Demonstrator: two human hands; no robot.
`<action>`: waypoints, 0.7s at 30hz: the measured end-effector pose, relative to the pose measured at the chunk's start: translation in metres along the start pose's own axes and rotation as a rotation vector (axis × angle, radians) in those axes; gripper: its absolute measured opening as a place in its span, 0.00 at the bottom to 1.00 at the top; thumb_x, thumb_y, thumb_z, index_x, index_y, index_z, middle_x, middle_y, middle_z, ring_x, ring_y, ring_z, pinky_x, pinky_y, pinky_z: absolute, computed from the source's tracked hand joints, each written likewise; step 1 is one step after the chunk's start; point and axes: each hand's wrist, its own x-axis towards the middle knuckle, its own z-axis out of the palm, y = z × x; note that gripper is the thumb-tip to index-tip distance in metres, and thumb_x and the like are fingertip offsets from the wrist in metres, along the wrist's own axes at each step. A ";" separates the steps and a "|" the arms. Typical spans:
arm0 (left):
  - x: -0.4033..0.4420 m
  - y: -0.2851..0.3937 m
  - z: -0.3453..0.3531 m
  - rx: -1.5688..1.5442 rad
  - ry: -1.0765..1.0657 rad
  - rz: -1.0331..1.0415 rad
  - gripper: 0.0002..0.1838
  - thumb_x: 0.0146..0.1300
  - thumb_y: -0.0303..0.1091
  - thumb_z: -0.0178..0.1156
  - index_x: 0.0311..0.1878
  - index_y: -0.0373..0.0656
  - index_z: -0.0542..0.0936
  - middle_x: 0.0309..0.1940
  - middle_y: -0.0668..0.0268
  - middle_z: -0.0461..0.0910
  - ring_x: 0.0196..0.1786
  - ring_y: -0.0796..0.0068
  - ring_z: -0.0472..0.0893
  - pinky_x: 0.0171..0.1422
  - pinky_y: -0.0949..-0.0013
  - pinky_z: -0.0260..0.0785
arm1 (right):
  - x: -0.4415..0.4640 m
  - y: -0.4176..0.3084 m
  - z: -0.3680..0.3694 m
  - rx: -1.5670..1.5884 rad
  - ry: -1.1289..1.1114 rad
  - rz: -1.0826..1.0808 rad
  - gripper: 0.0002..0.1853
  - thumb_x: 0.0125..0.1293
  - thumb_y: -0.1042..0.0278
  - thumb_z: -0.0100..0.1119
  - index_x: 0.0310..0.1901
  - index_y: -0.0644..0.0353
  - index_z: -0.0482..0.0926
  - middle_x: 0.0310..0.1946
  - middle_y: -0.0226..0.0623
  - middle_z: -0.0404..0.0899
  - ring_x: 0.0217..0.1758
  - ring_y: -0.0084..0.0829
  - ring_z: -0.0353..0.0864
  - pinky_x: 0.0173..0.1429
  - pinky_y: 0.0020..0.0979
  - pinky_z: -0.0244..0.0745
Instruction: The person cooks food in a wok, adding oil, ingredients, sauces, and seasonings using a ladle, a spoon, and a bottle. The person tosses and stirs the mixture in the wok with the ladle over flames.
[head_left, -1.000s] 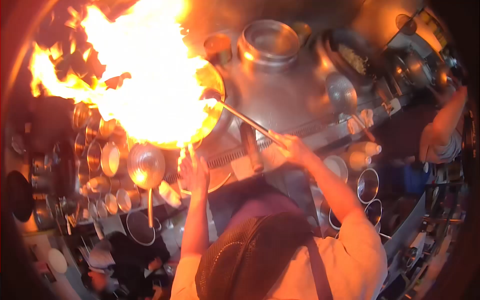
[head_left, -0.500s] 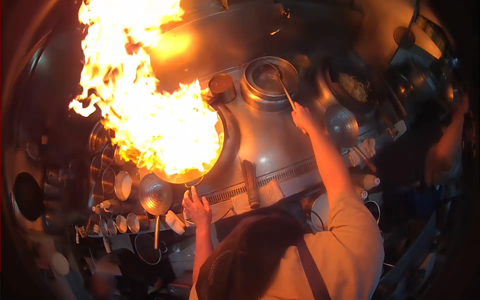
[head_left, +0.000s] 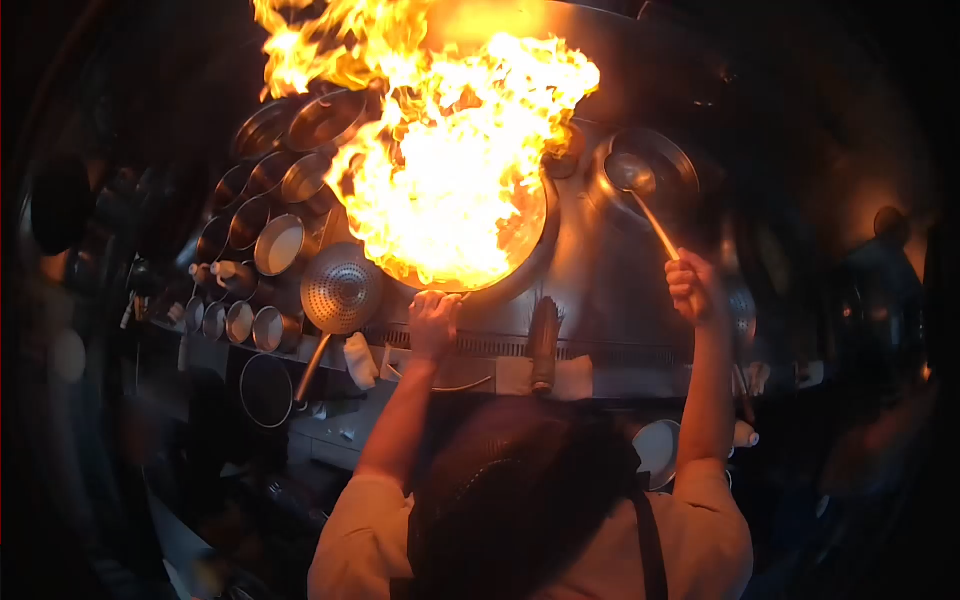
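Tall flames rise from a wok (head_left: 540, 235) on the stove and hide most of its inside. At the wok's near edge, my left hand (head_left: 434, 322) is closed around its handle. My right hand (head_left: 692, 287) grips the handle of a ladle (head_left: 655, 222), whose bowl is in a round metal pot (head_left: 680, 160) at the back right. A perforated strainer (head_left: 341, 288) lies left of my left hand. Between my hands, a bamboo brush (head_left: 544, 345) stands by the stove's front edge.
Several metal containers (head_left: 279, 245) and bottles (head_left: 235, 277) fill the left side. Folded cloths (head_left: 573, 378) lie at the front edge near the brush, with a white cloth (head_left: 361, 361) by the strainer. Below the right edge is a round container (head_left: 657, 450).
My left hand has gone from open fingers near the wok's edge to closed on its handle. The ladle has moved from the wok to the pot. The view has shifted.
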 end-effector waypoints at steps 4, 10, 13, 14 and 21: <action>0.000 -0.013 0.005 -0.073 -0.027 0.044 0.07 0.68 0.37 0.68 0.46 0.50 0.88 0.44 0.68 0.82 0.52 0.61 0.79 0.59 0.55 0.70 | -0.023 0.039 0.058 0.055 -0.066 0.102 0.11 0.83 0.62 0.52 0.51 0.62 0.68 0.34 0.33 0.72 0.22 0.15 0.73 0.19 0.21 0.73; -0.003 -0.020 -0.002 -0.137 -0.067 0.030 0.07 0.66 0.35 0.68 0.45 0.50 0.89 0.43 0.67 0.82 0.52 0.59 0.80 0.57 0.55 0.71 | -0.023 0.132 0.121 -0.371 0.082 -0.018 0.20 0.81 0.64 0.54 0.68 0.58 0.66 0.32 0.34 0.74 0.21 0.16 0.70 0.19 0.20 0.67; 0.000 -0.021 -0.007 -0.165 -0.045 0.072 0.06 0.67 0.34 0.66 0.44 0.50 0.88 0.43 0.65 0.82 0.52 0.59 0.80 0.56 0.54 0.73 | -0.013 0.172 0.132 -0.516 0.134 -0.053 0.25 0.80 0.64 0.57 0.73 0.57 0.66 0.31 0.31 0.74 0.21 0.16 0.70 0.19 0.21 0.66; -0.001 -0.021 -0.011 -0.207 0.002 0.089 0.06 0.66 0.32 0.66 0.45 0.49 0.87 0.43 0.65 0.82 0.52 0.58 0.80 0.57 0.54 0.73 | -0.010 0.184 0.129 -0.579 0.139 -0.054 0.26 0.79 0.63 0.59 0.74 0.57 0.67 0.31 0.30 0.75 0.20 0.15 0.70 0.20 0.20 0.66; -0.085 -0.027 -0.051 -0.239 -0.080 0.234 0.09 0.62 0.30 0.67 0.46 0.51 0.83 0.42 0.65 0.81 0.49 0.59 0.82 0.56 0.55 0.75 | 0.008 0.226 0.035 -1.620 0.235 -0.610 0.33 0.77 0.66 0.60 0.81 0.57 0.63 0.59 0.51 0.85 0.59 0.44 0.88 0.62 0.40 0.82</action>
